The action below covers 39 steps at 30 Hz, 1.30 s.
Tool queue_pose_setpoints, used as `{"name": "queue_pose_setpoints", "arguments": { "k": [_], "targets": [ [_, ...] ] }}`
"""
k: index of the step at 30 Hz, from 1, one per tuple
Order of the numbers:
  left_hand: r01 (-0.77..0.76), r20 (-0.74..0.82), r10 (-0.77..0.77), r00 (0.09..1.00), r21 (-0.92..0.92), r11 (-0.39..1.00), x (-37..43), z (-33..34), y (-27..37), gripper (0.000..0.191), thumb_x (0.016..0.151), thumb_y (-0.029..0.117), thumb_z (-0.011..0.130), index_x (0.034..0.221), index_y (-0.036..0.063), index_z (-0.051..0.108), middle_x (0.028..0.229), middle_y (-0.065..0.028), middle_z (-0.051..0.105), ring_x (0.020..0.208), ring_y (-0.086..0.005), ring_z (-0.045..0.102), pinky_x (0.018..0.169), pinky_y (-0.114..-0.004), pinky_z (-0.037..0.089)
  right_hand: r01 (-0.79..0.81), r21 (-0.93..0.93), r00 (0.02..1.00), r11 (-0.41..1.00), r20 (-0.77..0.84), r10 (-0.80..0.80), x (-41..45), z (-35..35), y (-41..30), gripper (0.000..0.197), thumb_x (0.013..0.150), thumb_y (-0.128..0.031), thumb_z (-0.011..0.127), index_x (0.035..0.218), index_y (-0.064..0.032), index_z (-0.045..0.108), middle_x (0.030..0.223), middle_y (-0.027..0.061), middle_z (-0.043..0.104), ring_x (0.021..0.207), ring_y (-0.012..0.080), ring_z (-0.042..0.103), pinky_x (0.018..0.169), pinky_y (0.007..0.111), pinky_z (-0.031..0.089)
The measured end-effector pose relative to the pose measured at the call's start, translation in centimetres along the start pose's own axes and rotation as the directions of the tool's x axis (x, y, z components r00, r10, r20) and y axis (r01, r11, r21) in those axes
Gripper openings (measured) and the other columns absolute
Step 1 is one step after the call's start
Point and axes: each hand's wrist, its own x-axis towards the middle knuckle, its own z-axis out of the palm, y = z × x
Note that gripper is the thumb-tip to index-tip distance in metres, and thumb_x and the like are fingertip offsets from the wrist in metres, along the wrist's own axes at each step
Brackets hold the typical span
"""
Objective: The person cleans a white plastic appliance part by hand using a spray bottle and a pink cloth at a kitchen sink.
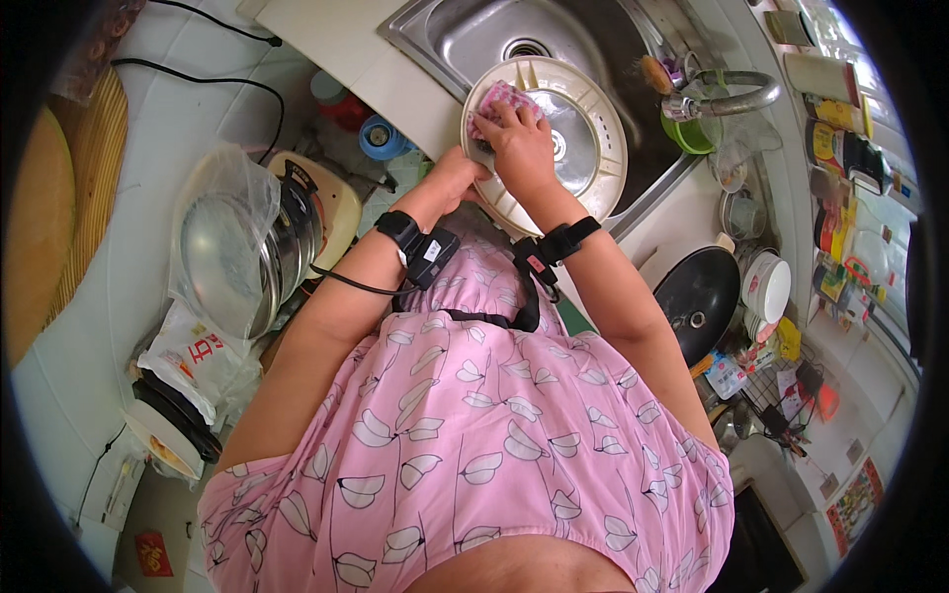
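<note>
A round cream plastic piece (609, 148), perhaps an appliance lid, is tilted over the near side of a stainless steel sink (474, 33). Its inner disc is shiny; whether metal or clear plastic I cannot tell. My left hand (451, 181) grips its rim at the lower left, the fingertips partly hidden behind it. Bunched under the fingers of my right hand (521, 144) is a pink-and-white cloth (508, 95), pressed against the upper left of the piece's face. The sink drain (528, 49) shows just beyond the rim.
A curved faucet (741, 100) rises at the sink's right, by a green container (686, 133). Farther right are a black pan or lid (700, 304) and stacked white bowls (769, 285). Plastic-covered metal lids (222, 252) stand at left; a blue gas-canister-like object (382, 138) sits below the counter (385, 89).
</note>
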Motion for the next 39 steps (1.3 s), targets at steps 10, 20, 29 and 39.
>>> {"name": "queue_pose_setpoints", "arguments": {
  "k": [10,20,29,39],
  "targets": [
    [-0.007,0.005,0.006,1.000,0.043,0.999,-0.1,0.2,-0.4,0.038,0.085,0.000,0.057,0.122,0.0005,0.058,0.108,-0.0140,0.066,0.092,-0.0293,0.069,0.069,-0.043,0.059,-0.094,0.112,0.989,0.989,0.123,0.080,1.0,-0.4,0.7,0.024,0.074,-0.006,0.064,0.096,-0.0109,0.073,0.114,0.0088,0.064,0.107,0.0337,0.057,0.087,0.046,0.047],
    [0.030,0.002,-0.030,1.000,0.053,0.998,0.2,0.0,-0.7,0.036,0.086,0.000,0.056,0.123,-0.0010,0.057,0.110,-0.0163,0.065,0.095,-0.0309,0.068,0.071,-0.043,0.060,-0.209,0.205,0.975,0.956,-0.031,0.220,0.5,0.0,0.8,0.040,0.076,-0.003,0.061,0.113,-0.0140,0.071,0.114,0.0124,0.065,0.105,0.0377,0.058,0.087,0.045,0.052],
    [0.057,0.075,-0.057,0.996,-0.006,0.998,-0.4,-0.4,0.2,0.044,0.085,0.000,0.055,0.129,0.0044,0.054,0.111,-0.0114,0.064,0.099,-0.0284,0.067,0.071,-0.042,0.061,0.092,-0.036,0.996,0.995,0.017,-0.092,0.3,-0.4,1.2,0.019,0.078,-0.011,0.061,0.091,-0.0165,0.074,0.107,0.0061,0.063,0.105,0.0288,0.058,0.087,0.045,0.045],
    [0.041,-0.008,-0.041,0.999,0.040,0.998,-1.0,0.7,0.3,0.042,0.086,0.001,0.057,0.128,0.0044,0.054,0.116,-0.0101,0.065,0.103,-0.0265,0.065,0.074,-0.041,0.059,-0.160,0.331,0.987,0.930,0.044,0.154,0.3,0.9,0.2,0.036,0.073,-0.006,0.064,0.105,-0.0178,0.077,0.120,0.0062,0.064,0.114,0.0319,0.055,0.094,0.043,0.048]
  ]
}}
